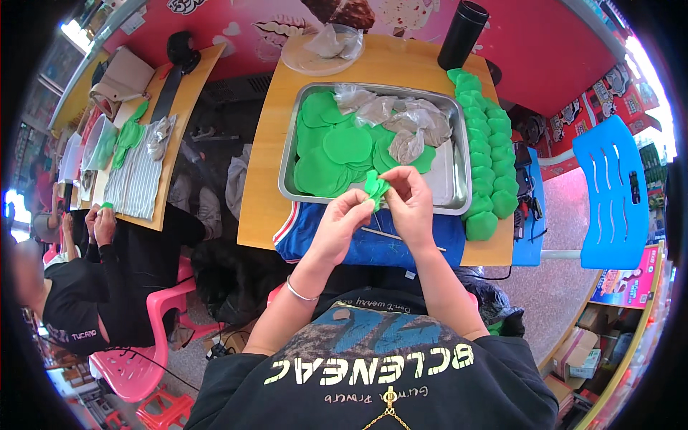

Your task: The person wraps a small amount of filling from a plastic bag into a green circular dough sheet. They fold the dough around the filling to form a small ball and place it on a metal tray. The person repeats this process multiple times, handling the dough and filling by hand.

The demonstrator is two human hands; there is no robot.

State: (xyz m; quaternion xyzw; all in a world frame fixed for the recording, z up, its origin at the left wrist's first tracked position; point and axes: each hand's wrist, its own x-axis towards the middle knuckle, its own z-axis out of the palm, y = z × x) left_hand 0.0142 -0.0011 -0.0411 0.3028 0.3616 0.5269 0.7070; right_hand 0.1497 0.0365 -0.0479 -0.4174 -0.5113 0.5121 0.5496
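Observation:
Above the near edge of a metal tray, my left hand and my right hand pinch a small crumpled green fabric piece between them. Whether a needle or thread is in the fingers is too small to tell. Flat green fabric discs lie piled in the tray, with clear plastic bags of greyish-brown filling on its right side. Below my hands a blue cloth with a red and white edge covers the table front, and a thin white stick lies on it.
Puffy green pieces stand in rows right of the tray. A black cylinder and a clear round container are at the back. To the right is a blue chair. Another person handles something green at the left table.

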